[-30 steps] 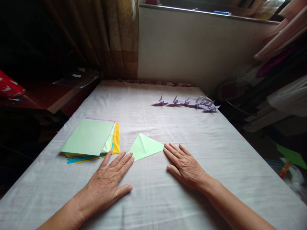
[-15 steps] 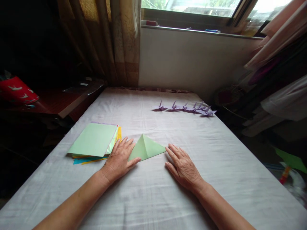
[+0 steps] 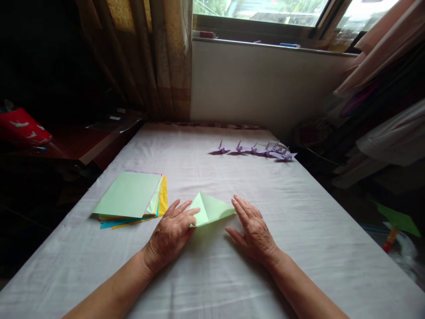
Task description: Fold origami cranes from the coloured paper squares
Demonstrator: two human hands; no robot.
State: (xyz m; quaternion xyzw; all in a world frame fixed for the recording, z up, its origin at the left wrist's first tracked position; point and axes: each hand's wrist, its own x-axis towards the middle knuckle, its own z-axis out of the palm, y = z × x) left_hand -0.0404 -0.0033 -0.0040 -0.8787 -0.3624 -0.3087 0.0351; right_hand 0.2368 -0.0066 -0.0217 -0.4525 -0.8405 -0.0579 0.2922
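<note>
Stack (image 3: 128,195) at left. Left hand (image 3: 174,230) pinches left corner of green paper (image 3: 217,208), raised slightly above cloth (image 3: 206,274). Right hand (image 3: 250,228) spread, fingertips at right corner. Folding seems underway; next move probably needs aligned edges.

Creased pale-green paper triangle (image 3: 215,210), near edge raised

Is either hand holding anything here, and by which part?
The left hand holds the folded green paper by its left corner; the right hand, thumb apart, is at the right corner without gripping.
</note>
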